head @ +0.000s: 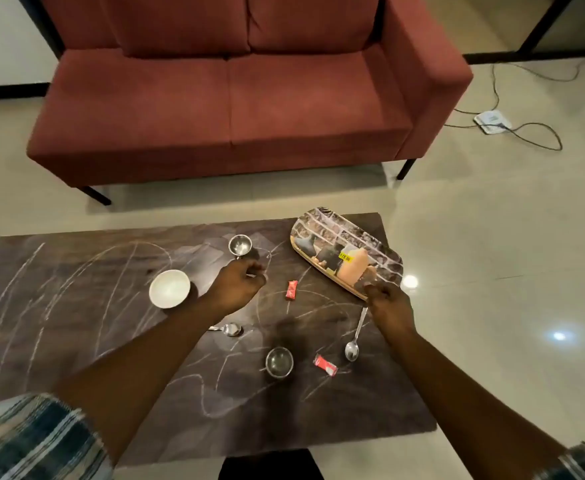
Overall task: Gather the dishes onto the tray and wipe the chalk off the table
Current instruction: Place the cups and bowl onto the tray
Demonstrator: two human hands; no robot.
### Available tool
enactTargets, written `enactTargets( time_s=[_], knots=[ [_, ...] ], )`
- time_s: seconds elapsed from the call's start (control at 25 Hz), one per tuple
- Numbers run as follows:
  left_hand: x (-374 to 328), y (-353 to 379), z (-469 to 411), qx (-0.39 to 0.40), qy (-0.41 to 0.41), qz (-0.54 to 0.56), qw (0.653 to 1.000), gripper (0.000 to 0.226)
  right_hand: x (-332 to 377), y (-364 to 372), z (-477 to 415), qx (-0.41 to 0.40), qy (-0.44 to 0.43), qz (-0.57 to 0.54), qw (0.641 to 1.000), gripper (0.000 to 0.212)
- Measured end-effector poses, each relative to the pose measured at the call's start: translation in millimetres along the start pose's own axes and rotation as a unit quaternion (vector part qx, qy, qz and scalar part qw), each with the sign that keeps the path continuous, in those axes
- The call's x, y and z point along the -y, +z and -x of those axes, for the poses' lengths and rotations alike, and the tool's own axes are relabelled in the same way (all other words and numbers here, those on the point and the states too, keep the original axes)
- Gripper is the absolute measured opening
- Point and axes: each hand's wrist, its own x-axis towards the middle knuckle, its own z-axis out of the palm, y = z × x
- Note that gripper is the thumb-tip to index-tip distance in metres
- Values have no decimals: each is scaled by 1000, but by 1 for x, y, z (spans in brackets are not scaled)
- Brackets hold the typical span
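The dark table is scrawled all over with white chalk lines. My right hand grips the near end of the long patterned tray at the far right corner; the tray looks tilted. My left hand hovers with curled fingers just in front of a small steel cup, and nothing shows in it. A white bowl stands to its left. A second steel cup stands near the front. One spoon lies below my right hand. Another spoon is partly hidden by my left forearm.
Two red wrappers lie on the table, one between my hands and one beside the near steel cup. A red sofa stands beyond the table. On the floor at the far right lie cables and a white box.
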Motion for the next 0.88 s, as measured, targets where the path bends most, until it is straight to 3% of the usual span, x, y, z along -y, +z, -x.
enactTargets(
  time_s=[0.28, 0.48, 0.64, 0.88],
  knots=[
    [8, 87, -142, -29, 49, 10, 998, 46, -79, 6, -134, -98, 41, -49, 993, 42],
    [13, 120, -230, -69, -30, 30, 997, 58, -125, 26, -183, -136, 80, -82, 984, 44],
    [13, 132, -274, -38, -44, 43, 997, 42, -144, 35, -203, -174, 72, -100, 977, 32],
    [9, 123, -278, -71, -60, 98, 991, 37, -146, 33, -202, -169, 56, -146, 973, 32]
  ],
)
